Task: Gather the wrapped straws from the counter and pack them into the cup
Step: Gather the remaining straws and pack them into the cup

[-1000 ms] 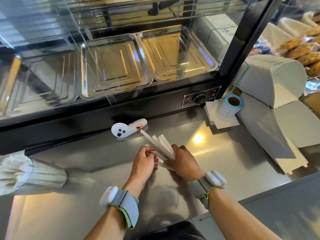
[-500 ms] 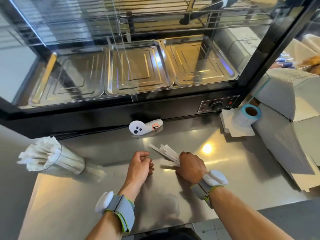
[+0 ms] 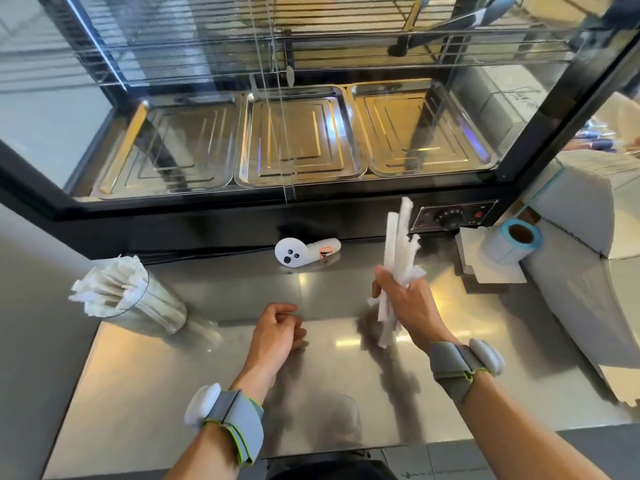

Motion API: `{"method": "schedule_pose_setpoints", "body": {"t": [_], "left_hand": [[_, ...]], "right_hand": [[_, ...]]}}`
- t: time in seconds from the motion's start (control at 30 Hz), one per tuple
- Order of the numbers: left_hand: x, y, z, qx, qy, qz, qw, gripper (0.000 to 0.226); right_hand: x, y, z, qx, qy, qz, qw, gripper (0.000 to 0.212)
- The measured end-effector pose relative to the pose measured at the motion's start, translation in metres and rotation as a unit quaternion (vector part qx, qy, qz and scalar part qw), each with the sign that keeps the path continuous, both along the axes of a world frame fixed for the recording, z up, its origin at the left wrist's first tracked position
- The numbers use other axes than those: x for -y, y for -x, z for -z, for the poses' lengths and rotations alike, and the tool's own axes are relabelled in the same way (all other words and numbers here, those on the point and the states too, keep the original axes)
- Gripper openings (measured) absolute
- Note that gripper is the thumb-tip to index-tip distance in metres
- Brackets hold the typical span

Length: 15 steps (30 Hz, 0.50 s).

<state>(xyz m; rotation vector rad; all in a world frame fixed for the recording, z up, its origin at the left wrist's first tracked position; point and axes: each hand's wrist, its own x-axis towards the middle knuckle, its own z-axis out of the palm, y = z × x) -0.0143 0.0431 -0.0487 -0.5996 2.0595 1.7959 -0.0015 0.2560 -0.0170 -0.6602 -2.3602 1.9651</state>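
A glass display warmer (image 3: 311,133) fills the top of the frame, and the steel worktop (image 3: 173,393) runs below it. At the left a clear cup (image 3: 152,306) stands packed with wrapped straws (image 3: 104,289). At centre right the right hand (image 3: 408,306) grips a bundle of wrapped straws (image 3: 398,244), lifted off the worktop. The left hand (image 3: 277,330) is loosely curled at the centre, holding nothing. A white controller (image 3: 301,252) lies behind the hands.

White wrapped straws (image 3: 398,244), bunched upright midair; straw-packed clear cup (image 3: 152,306) at left.
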Motion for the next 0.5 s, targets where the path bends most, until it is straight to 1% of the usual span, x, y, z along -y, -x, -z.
{"method": "schedule_pose_setpoints", "body": {"t": [0.07, 0.1, 0.17, 0.23, 0.3, 0.43, 0.5], "left_hand": [[0.003, -0.001, 0.001, 0.002, -0.003, -0.003, 1.0, 0.027], [0.004, -0.002, 0.002, 0.003, -0.005, -0.005, 1.0, 0.026], [0.007, -0.002, 0.003, 0.008, -0.01, -0.009, 1.0, 0.025], [0.009, -0.002, 0.004, 0.01, -0.013, -0.012, 1.0, 0.025], [0.01, -0.003, 0.005, 0.012, -0.015, -0.017, 1.0, 0.025], [0.011, -0.004, 0.007, 0.017, -0.013, -0.026, 0.999, 0.026], [0.012, -0.004, 0.007, 0.017, -0.01, -0.029, 0.999, 0.026]], "right_hand": [[0.0, -0.002, -0.003, -0.048, 0.07, 0.007, 0.996, 0.039], [0.001, -0.002, -0.005, -0.072, 0.098, 0.006, 0.993, 0.033], [0.002, -0.004, -0.009, -0.111, 0.127, -0.004, 0.986, 0.016], [0.002, -0.004, -0.011, -0.128, 0.142, -0.012, 0.982, 0.008], [0.002, -0.005, -0.011, -0.119, 0.137, -0.004, 0.983, 0.009], [0.001, -0.003, -0.002, -0.109, 0.072, 0.001, 0.991, 0.012], [0.002, -0.002, 0.003, -0.106, 0.056, -0.003, 0.993, 0.014]]}}
